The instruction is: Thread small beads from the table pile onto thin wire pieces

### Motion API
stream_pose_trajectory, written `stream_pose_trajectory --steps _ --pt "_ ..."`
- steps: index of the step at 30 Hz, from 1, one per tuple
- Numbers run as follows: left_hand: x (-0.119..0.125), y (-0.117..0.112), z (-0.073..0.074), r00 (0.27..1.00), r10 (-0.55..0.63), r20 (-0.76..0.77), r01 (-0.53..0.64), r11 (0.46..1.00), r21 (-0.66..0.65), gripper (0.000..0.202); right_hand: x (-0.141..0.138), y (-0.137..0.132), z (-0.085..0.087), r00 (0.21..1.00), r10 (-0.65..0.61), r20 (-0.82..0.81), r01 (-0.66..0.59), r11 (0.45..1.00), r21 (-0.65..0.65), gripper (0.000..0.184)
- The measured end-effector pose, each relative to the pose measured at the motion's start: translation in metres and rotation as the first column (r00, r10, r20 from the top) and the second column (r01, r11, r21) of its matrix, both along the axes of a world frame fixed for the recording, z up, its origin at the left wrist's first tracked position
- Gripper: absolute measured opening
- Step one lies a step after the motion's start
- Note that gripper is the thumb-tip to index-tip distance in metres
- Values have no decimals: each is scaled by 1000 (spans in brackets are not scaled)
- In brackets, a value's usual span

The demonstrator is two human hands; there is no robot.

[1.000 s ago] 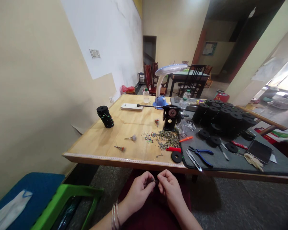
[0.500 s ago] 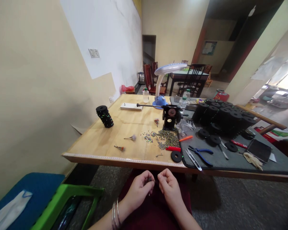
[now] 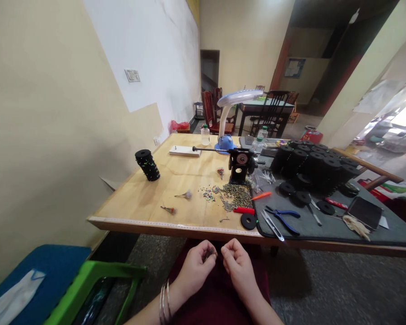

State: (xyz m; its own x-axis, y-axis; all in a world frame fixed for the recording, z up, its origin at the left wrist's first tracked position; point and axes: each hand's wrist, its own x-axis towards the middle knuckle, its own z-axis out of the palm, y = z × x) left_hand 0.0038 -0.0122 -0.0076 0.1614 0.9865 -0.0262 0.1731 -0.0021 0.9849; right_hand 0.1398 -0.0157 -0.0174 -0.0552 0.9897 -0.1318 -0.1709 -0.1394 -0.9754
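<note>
While near the smooth wooden table, both hands in rounded, closed pinches, contents unclear.

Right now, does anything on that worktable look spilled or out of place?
Perhaps the small dark-and-gold pieces and tiny coloured bits: they lie loose and scattered on the wooden table, with no tray visible, so it looks a little like a spill. It could be deliberate.

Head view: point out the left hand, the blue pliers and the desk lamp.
Left hand (image 3: 196, 267): head view, back of the hand.
Blue pliers (image 3: 288, 213): head view, upper handle.
Desk lamp (image 3: 223, 118): head view, curved neck.
</note>
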Motion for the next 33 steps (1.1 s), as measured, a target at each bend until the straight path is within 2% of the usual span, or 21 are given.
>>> stream_pose_trajectory --steps 7,14,18,22,25,28,33 --pt "0 -1 7 1000 5 -22 -6 999 -33 15 4 2 -6 995 61 76 -62 998 11 36" --pt "-6 0 8 997 61 53 -61 998 0 14 4 -1 9 949 166 269 -183 982 41 22" --pt "-5 3 7 993 87 76 -89 996 13 12 2 -2 12 949 100 299 -135 986 99 15" --pt "-11 10 5 974 207 90 -210 977 31 13 5 -2 8 948 73 311 -108 990 96 13" --pt "-18 13 2 952 281 118 -282 959 -6 18 7 -2 6 967 54 248 -68 996 51 13" --pt "-21 11 2 962 248 117 -242 968 -58 18 7 -2 6 985 43 165 -44 999 2 12" --pt "-18 6 8 997 79 3 -79 996 -46 11 6 -2 9 992 5 123 -7 1000 15 14"
